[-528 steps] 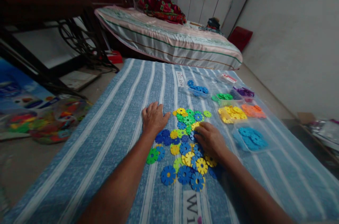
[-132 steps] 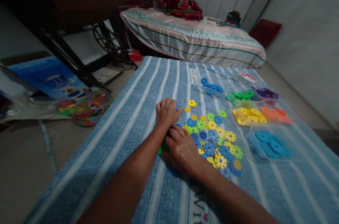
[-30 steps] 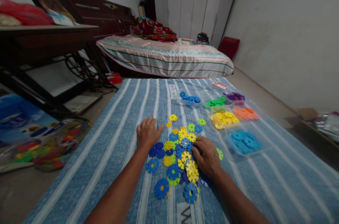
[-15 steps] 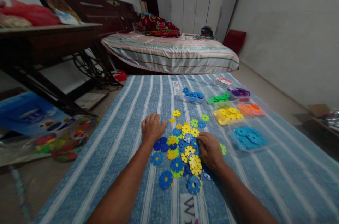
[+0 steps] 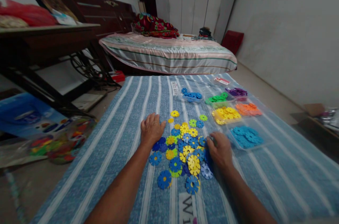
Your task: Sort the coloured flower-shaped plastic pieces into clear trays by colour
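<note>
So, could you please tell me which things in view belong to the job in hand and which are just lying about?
Apparently in the job:
- left hand, beside the loose discs
- right hand, at their right edge
- loose notched discs
- color-sorted discs in clear plastic boxes

Apparently just lying about:
- red floral blanket
- red plastic bag
- blue printed package

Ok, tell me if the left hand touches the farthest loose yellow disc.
Apart. In the head view, striped cloth shows between the left hand and that yellow disc.
</note>
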{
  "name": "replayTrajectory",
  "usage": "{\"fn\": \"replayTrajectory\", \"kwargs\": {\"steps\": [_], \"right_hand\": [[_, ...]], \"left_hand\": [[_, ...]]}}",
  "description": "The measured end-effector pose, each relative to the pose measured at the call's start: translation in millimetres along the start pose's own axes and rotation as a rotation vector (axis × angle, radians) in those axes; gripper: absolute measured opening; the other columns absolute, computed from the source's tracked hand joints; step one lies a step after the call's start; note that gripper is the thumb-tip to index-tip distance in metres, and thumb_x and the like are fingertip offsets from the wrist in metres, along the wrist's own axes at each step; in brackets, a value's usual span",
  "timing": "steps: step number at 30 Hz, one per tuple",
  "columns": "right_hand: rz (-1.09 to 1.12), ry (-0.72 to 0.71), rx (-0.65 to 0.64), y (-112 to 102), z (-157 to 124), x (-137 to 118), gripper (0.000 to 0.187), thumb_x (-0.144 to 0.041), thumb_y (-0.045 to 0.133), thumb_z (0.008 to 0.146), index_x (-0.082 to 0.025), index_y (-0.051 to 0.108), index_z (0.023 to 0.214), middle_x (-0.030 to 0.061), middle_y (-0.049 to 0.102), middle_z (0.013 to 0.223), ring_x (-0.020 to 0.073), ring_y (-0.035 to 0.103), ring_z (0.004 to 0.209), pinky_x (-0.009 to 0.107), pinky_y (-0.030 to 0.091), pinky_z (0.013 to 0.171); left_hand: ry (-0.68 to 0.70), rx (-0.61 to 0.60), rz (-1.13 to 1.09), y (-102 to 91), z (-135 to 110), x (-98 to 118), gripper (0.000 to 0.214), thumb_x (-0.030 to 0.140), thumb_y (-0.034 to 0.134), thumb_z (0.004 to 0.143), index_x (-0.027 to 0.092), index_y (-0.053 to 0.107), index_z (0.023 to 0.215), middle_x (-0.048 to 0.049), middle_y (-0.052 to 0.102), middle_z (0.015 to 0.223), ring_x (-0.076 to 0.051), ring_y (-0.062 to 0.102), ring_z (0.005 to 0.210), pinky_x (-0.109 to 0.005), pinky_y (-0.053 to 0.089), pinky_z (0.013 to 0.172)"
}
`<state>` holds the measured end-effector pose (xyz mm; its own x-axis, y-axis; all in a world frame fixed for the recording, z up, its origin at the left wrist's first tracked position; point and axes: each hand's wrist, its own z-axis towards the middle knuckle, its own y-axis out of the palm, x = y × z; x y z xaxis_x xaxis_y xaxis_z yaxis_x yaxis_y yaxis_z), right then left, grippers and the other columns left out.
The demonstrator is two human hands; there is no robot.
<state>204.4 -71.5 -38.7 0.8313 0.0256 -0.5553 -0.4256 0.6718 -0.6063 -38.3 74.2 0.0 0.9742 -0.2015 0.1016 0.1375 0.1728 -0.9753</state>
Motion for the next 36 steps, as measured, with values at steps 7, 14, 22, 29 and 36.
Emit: {"fn": "replayTrajectory", "kwargs": {"steps": [7,14,22,29,36], "right_hand": [[0.292,0.04,-0.092,17.5,-4.0,-21.6,0.022,-0.033,0.055,0.088,-0.019,0.068,0.099,0.011,0.07,0.109,0.0257,0.062,0.11,0.046,0.047,0.1],[0.535,0.067,-0.221,10.0,1.1,-34.7,0.015,-0.029,0.059,0.086,-0.021,0.07,0.093,0.0084,0.07,0.108,0.0223,0.064,0.105,0.037,0.05,0.096],[0.558,0.027,-0.236,9.3,3.1,-39.6,0.01,-0.024,0.06,0.083,-0.02,0.069,0.084,0.0077,0.071,0.098,0.0206,0.065,0.096,0.033,0.05,0.09],[0.56,0.024,-0.262,9.4,3.2,-37.0,0.011,-0.023,0.06,0.084,-0.019,0.07,0.085,0.0083,0.071,0.099,0.0208,0.064,0.098,0.035,0.049,0.092],[0.714,0.152,-0.245,4.7,4.7,-34.6,0.017,-0.03,0.059,0.088,-0.02,0.073,0.091,0.0077,0.072,0.1,0.0216,0.066,0.099,0.036,0.051,0.093]], "left_hand": [[0.01,-0.013,0.033,-2.2,2.0,-1.1,0.049,0.042,0.038,0.095,0.014,0.053,0.133,-0.0177,0.048,0.147,-0.03,0.04,0.138,-0.049,0.031,0.112],[0.019,0.006,0.039,1.8,5.3,-4.2,0.05,0.041,0.039,0.094,0.012,0.054,0.132,-0.0185,0.049,0.146,-0.03,0.042,0.137,-0.05,0.033,0.11],[-0.003,-0.025,0.025,3.7,5.2,-4.7,0.053,0.04,0.038,0.095,0.01,0.051,0.136,-0.0193,0.046,0.148,-0.032,0.038,0.14,-0.052,0.031,0.112],[-0.035,0.106,-0.075,10.4,-7.0,2.1,0.045,0.036,0.044,0.091,0.012,0.058,0.127,-0.0192,0.054,0.141,-0.032,0.046,0.135,-0.052,0.035,0.111],[-0.041,0.123,-0.192,14.5,-17.0,12.4,0.041,0.033,0.045,0.09,0.012,0.061,0.121,-0.0181,0.055,0.14,-0.03,0.048,0.133,-0.047,0.036,0.112]]}}
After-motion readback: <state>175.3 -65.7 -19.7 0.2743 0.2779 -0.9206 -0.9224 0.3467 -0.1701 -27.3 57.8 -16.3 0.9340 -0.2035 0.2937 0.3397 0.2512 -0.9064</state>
